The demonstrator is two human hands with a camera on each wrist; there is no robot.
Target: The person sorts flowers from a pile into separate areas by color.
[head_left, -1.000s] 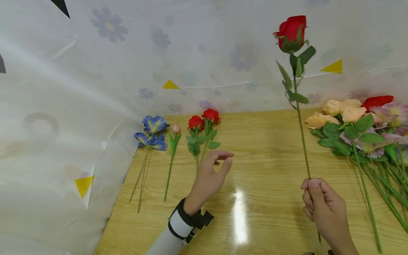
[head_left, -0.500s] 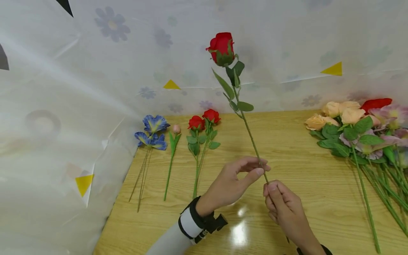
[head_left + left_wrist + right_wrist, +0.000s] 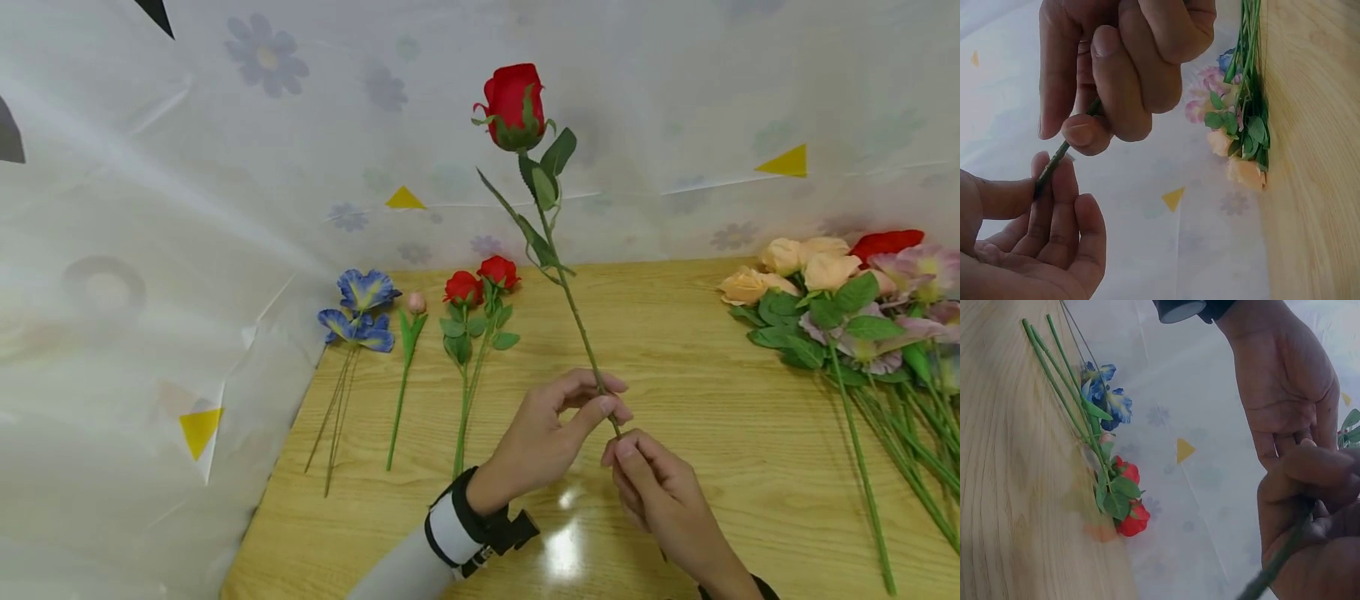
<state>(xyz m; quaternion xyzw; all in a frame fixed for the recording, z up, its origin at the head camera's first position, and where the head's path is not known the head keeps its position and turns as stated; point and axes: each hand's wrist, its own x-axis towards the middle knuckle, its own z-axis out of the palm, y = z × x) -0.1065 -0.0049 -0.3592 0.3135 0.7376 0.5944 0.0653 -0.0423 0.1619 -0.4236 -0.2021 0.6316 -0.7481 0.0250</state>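
A red rose (image 3: 515, 108) on a long leafy stem stands tilted in the middle of the head view, bloom up. My right hand (image 3: 667, 500) grips its lower stem, fingers curled. Just above, my left hand (image 3: 551, 437) pinches the stem between thumb and fingers. The left wrist view shows the stem (image 3: 1052, 165) running between the left hand (image 3: 1041, 237) and the curled right hand (image 3: 1129, 69). Seen from the right wrist, the stem's lower part (image 3: 1279, 559) sticks out of the right hand (image 3: 1310, 506), with the left hand (image 3: 1291, 381) behind.
On the wooden table (image 3: 660, 333) at left lie blue irises (image 3: 360, 312), a pink tulip (image 3: 408, 346) and two red roses (image 3: 480, 287). A pile of peach roses (image 3: 810, 262), pinkish-purple flowers (image 3: 915, 271) and green stems lies at right. A patterned plastic sheet (image 3: 600, 108) hangs behind.
My right hand has brought the rose leftward from the right side. My left hand has moved right and taken hold of the stem. The rose has turned slightly in the last half second.
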